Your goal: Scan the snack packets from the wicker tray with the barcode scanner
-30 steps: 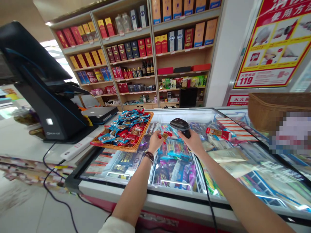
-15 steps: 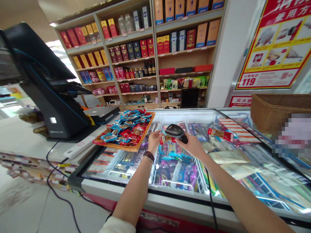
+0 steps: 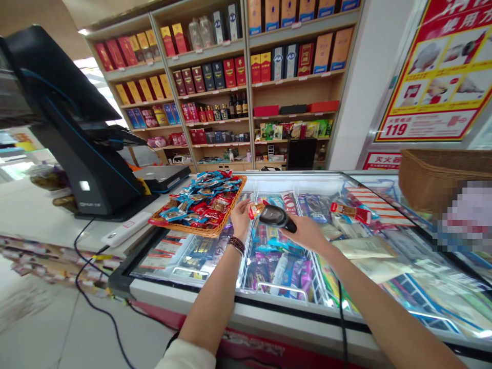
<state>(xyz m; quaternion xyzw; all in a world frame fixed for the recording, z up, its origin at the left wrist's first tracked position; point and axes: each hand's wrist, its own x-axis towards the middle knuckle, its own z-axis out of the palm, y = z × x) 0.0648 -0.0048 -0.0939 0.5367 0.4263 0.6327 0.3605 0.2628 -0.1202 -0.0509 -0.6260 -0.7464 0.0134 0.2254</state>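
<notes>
My left hand [image 3: 240, 219], with a beaded bracelet at the wrist, pinches the edge of a small red snack packet [image 3: 255, 209] above the freezer's glass top. My right hand [image 3: 307, 233] is wrapped round the handle of a black barcode scanner [image 3: 274, 216], its head close beside the packet and partly covering it. Left of my left hand is an orange wicker tray [image 3: 218, 230] heaped with blue and red snack packets [image 3: 209, 197]. Another red packet [image 3: 350, 212] lies on the glass to the right of the scanner.
The chest freezer [image 3: 184, 300] holds bagged goods in wire baskets under its glass. At the left stand a black monitor stand [image 3: 92, 179] and a flat scale [image 3: 163, 177]. A brown wicker basket [image 3: 430, 177] sits at the right. A black cable [image 3: 342, 318] hangs below my right forearm.
My left hand has raised and tilted the packet, which now shows left of the scanner. The scanner's head has moved slightly down and left in my right hand.
</notes>
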